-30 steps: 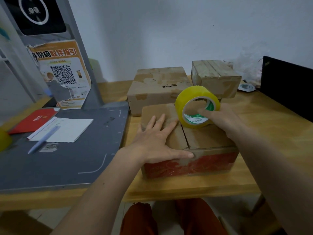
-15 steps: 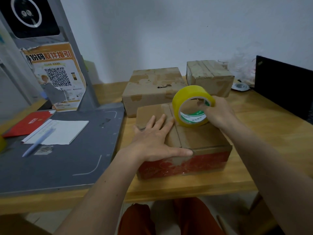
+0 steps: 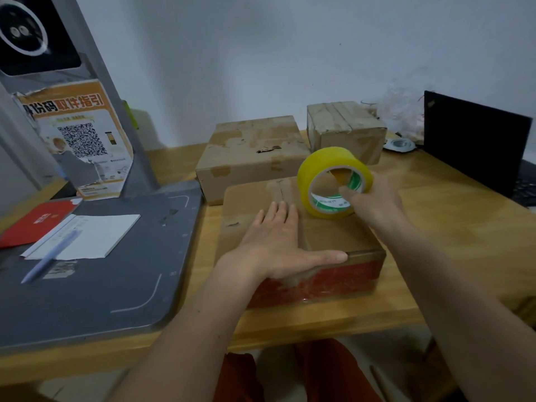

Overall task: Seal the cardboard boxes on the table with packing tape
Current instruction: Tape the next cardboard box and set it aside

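Two hands work our near box (image 3: 333,236): left hand (image 3: 278,245) flat, fingers together, while right hand (image 3: 374,198) pinches the tape roll (image 3: 333,184), now farther toward twelve o'clock, lengthening the seam strip.

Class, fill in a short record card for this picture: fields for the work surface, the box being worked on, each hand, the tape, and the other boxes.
surface: wooden table
box in work: red-sided box, nearest the person
left hand: flat on the box top, thumb along the front edge
right hand: holds the tape roll
tape roll: yellow, on edge on the box top
other boxes: flat brown box and small taped box behind
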Tool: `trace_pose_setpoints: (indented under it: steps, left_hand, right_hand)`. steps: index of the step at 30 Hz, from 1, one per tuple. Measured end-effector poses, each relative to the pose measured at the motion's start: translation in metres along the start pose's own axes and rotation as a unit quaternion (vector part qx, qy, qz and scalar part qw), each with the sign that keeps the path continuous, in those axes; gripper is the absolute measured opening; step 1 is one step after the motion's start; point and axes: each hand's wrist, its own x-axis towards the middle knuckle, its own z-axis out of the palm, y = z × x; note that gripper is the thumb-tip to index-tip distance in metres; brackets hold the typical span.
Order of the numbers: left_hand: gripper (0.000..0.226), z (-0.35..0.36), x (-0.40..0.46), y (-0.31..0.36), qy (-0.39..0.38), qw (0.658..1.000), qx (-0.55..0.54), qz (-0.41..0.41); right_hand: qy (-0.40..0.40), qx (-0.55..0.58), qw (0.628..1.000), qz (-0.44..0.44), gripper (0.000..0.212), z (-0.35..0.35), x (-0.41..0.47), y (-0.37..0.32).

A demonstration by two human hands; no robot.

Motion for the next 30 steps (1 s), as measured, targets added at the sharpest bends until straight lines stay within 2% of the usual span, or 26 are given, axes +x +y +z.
trace_pose_setpoints:
  steps: [3,5,7,10,14,20,24,28,30]
  left_hand:
    - [0.14,-0.001,0.001,0.001,-0.004,1.0,0.002,-0.002]
    - [0.14,-0.001,-0.001,0.0,-0.012,1.0,0.004,-0.002]
    - [0.141,-0.002,-0.001,0.001,-0.016,1.0,0.01,-0.002]
    - [0.141,-0.002,0.0,0.002,-0.022,1.0,0.015,0.0]
    - [0.141,-0.005,0.0,0.004,-0.033,0.999,0.013,-0.009]
    - [0.136,-0.006,0.014,0.037,-0.049,0.997,-0.01,-0.052]
    - [0.134,-0.005,0.015,0.036,-0.053,0.997,0.0,-0.049]
    - [0.138,-0.007,0.014,0.037,-0.062,0.997,0.007,-0.051]
    - [0.143,-0.008,0.015,0.038,-0.067,0.996,0.006,-0.053]
  right_hand:
    - [-0.008,0.012,1.0,-0.011,0.014,-0.005,0.006,-0.001]
    - [-0.036,0.085,0.996,-0.003,0.005,-0.018,0.014,0.004]
    - [-0.047,0.179,0.982,0.023,0.012,-0.036,0.02,0.011]
    - [-0.038,0.262,0.962,0.059,0.019,-0.043,0.022,0.02]
    - [-0.037,0.398,0.904,0.154,0.027,-0.02,0.012,0.03]
    - [-0.059,0.39,0.905,0.158,0.021,-0.022,0.016,0.031]
    - [-0.095,0.378,0.907,0.161,0.028,-0.042,0.024,0.03]
    - [-0.041,0.372,0.915,0.148,0.024,-0.063,0.03,0.063]
    - [-0.022,0.39,0.903,0.18,0.031,-0.06,0.024,0.077]
